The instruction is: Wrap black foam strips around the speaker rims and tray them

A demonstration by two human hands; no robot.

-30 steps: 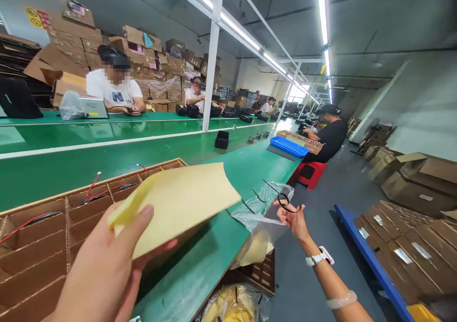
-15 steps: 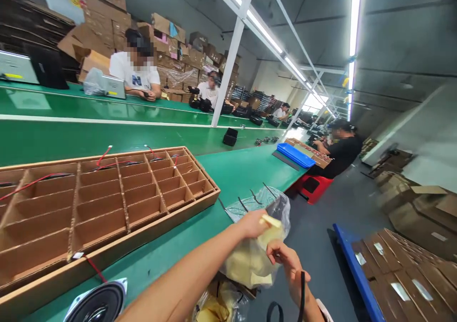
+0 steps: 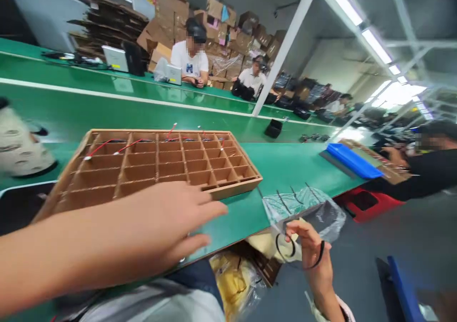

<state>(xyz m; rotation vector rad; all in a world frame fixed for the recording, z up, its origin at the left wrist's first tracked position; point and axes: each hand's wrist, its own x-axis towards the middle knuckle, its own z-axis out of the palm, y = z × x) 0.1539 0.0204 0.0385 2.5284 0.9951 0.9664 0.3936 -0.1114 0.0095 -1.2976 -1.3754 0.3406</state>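
My left hand (image 3: 167, 224) reaches across the near edge of the green bench, fingers stretched out and empty, just in front of a cardboard divider tray (image 3: 157, 166) with many cells. Thin red wires (image 3: 107, 145) lie in the tray's far cells. My right hand (image 3: 309, 250) is off the bench edge, fingers curled round a black cable tie loop (image 3: 285, 248) and touching the rim of a clear plastic bag (image 3: 303, 207) with yellow sheets (image 3: 262, 243) showing below it.
A second bag of yellow pieces (image 3: 233, 284) sits under the bench edge. A blue tray (image 3: 353, 161) and a seated person in black (image 3: 424, 167) are at the right. Other people work at the far bench by stacked cartons (image 3: 228, 26). A black box (image 3: 273, 128) rests on the belt.
My left hand has left the plastic bag and swung left over the bench, now empty. The view has turned left. My right hand stays at the bag with the black loop.
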